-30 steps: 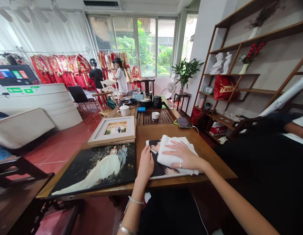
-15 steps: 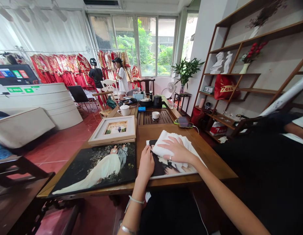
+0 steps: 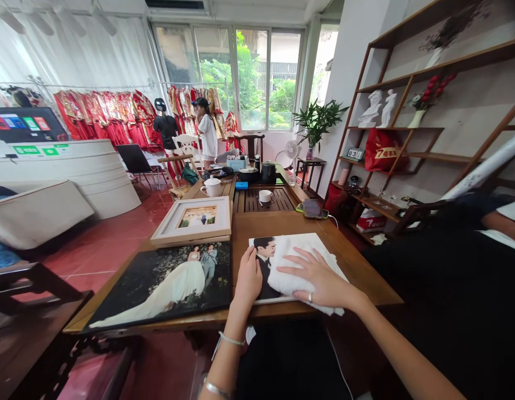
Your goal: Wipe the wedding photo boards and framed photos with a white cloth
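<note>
A wedding photo panel (image 3: pixel 263 278) lies near the table's front edge, showing a person in a dark suit on a white ground. My left hand (image 3: pixel 249 273) grips its left edge, with the fingers closed along the side. Over the panel's right part is a bunched white cloth (image 3: pixel 282 278). My right hand (image 3: pixel 319 278) presses flat on this cloth with its fingers spread, covering part of the picture. To the left lies a larger dark photo panel (image 3: pixel 165 286) of a couple. Behind that, a white-framed photo (image 3: pixel 194 219) rests on another frame.
The wooden table (image 3: pixel 369 283) carries a lidded white mug (image 3: pixel 211 186), a small white cup (image 3: pixel 265 195) on a slatted tea tray (image 3: pixel 249 204), and a phone (image 3: pixel 314 209) with a cable. A person in black (image 3: pixel 444 278) sits at the right. Two people stand by red garments.
My right hand has slid the cloth right and toward me across the panel, uncovering the pictured person's upper part. My left hand keeps its place on the edge.
</note>
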`<state>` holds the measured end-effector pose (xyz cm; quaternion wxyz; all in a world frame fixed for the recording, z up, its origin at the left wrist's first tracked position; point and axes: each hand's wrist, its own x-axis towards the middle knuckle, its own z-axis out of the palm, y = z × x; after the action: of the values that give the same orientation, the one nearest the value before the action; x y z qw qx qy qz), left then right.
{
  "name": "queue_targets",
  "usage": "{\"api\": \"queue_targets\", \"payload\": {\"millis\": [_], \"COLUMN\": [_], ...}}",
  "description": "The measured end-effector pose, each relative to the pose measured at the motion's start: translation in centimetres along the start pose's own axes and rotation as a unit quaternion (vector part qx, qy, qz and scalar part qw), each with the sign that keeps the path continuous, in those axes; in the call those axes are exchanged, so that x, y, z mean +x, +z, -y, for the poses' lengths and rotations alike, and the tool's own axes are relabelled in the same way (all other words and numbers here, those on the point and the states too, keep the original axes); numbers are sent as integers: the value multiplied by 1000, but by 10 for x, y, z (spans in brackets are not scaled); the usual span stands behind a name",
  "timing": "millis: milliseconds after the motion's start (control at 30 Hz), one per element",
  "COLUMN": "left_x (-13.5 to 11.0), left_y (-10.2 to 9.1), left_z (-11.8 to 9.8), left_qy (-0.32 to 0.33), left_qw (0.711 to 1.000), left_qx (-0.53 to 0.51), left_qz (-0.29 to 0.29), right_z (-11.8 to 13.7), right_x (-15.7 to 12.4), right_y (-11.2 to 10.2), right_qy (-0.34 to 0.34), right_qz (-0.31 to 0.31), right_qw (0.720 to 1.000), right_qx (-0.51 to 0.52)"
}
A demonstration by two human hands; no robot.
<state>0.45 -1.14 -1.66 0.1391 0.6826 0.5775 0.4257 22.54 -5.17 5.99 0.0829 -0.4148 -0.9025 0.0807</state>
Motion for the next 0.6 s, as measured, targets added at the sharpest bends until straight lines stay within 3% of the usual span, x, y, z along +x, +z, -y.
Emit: {"api": "queue_targets", "payload": {"millis": [300,467,600], "left_x": [1,-1,-1], "left_y": [0,3,4], "left_z": [1,4,5], "left_qy": [2,9,17], "left_qw": [1000,1000,999], "left_qx": [-3,-10,-11], "left_qz": [3,-14,-26], "right_z": [-43,-40,-31], "right_x": [55,87,88], "right_y": [-3,-4,-1], "right_qy": [98,123,97], "right_qz": [-15,1,-8], "right_qw": [995,992,994], "right_qx": [-30,-41,-44]}}
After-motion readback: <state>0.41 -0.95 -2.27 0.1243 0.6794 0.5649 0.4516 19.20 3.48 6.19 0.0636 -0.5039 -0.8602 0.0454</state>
